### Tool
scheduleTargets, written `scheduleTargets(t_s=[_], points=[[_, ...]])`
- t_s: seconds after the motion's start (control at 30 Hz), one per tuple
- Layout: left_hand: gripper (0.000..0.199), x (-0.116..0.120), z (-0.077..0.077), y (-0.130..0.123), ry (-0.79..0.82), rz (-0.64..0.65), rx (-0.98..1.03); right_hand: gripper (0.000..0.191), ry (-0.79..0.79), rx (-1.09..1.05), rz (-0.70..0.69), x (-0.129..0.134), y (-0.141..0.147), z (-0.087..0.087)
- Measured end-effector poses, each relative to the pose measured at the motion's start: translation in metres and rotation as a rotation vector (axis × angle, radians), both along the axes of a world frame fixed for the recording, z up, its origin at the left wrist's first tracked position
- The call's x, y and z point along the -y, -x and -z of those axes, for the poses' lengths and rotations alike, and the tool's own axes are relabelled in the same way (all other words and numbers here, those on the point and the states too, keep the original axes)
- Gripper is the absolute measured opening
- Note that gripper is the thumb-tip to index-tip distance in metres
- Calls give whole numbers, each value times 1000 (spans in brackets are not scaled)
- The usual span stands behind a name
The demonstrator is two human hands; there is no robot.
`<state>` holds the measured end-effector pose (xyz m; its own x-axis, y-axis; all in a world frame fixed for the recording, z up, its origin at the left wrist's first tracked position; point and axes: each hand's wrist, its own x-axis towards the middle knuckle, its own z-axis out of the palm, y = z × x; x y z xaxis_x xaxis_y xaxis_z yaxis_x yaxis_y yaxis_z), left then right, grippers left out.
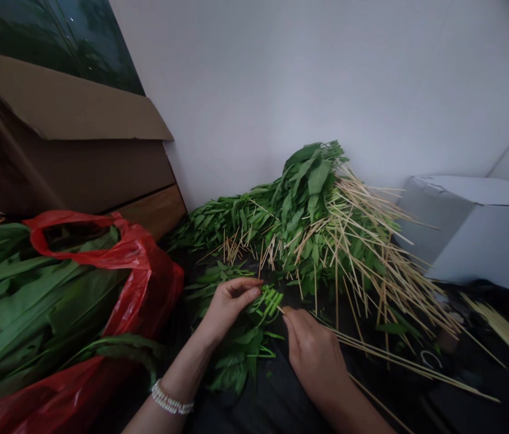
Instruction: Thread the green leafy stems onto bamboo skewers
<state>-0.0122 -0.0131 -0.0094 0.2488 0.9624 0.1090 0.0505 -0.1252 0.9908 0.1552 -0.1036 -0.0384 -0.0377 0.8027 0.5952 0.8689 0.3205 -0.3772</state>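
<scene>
Thumb and fingers of my left hand (232, 303) are closed at the left end of a row of cut green stems (271, 299) with leaves hanging below. A thin bamboo skewer (281, 310) meets the stems' right side. My right hand (315, 349) is closed around that skewer, its fingertips close to the stems. How far the skewer runs into the stems is hidden. Loose leafy greens (236, 364) lie under and beside my left hand. Beyond both hands rests a large heap of skewered greens (311, 175), its many bamboo sticks (385, 265) pointing right and down.
On the left a red plastic bag (139, 259) holds long green leaves (32, 301). A cardboard box (78, 114) stands behind it. At right are a white box (502, 235) and a bundle of plain skewers (507, 331). A white wall (245, 90) closes off the back.
</scene>
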Motion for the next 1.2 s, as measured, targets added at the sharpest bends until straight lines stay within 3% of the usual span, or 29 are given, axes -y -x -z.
scheduleTargets(t_s=[0.1, 0.53, 0.73, 0.8, 0.9, 1.0, 1.13, 1.2], points=[[37, -1, -2, 2, -14, 47, -45, 29, -21, 15, 6, 0, 0, 0], [36, -4, 10, 2, 79, 26, -60, 30, -63, 94, 15, 0, 0, 4], [38, -8, 8, 11, 70, 123, -53, 29, -78, 109, -11, 2, 3, 7], [43, -13, 5, 18, 9, 70, 3, 29, -63, 122, -50, 4, 6, 7], [44, -21, 3, 26, -87, -118, 14, 29, -37, 170, -119, 8, 11, 6], [35, -26, 7, 26, -243, -178, -203, 26, -54, 214, -164, 12, 15, 5], [27, -30, 21, 22, -547, -67, -608, 23, -93, 229, -209, 13, 20, 4], [27, -31, 27, 21, -624, -30, -756, 23, -93, 233, -214, 13, 21, 4]])
